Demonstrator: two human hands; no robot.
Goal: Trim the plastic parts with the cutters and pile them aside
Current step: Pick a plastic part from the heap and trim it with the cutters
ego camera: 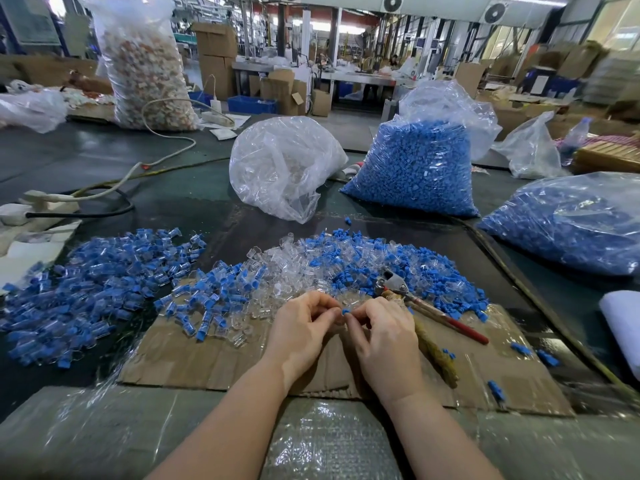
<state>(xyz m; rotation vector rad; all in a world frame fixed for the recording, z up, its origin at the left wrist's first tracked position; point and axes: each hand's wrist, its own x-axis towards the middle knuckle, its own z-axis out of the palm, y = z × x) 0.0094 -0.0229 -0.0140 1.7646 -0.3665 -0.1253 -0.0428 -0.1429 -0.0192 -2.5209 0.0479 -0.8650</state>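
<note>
Both hands meet over a cardboard sheet (207, 362) at the table's front. My left hand (301, 327) and my right hand (381, 334) pinch a small blue plastic part (345, 311) between their fingertips. What the left fingers hold beside it is hidden. The cutters (408, 294), with red handles, lie untouched just right of my right hand. A mixed heap of loose blue and clear parts (346, 265) spreads behind the hands. A pile of joined blue-and-clear parts (93, 289) lies at the left.
Two bags of blue parts (415, 174) (568, 230) and a clear bag (280, 168) stand behind the heap. A power strip with cables (52, 199) lies at the left. A tall sack (145, 64) stands at the far left. Bubble wrap (311, 441) covers the near edge.
</note>
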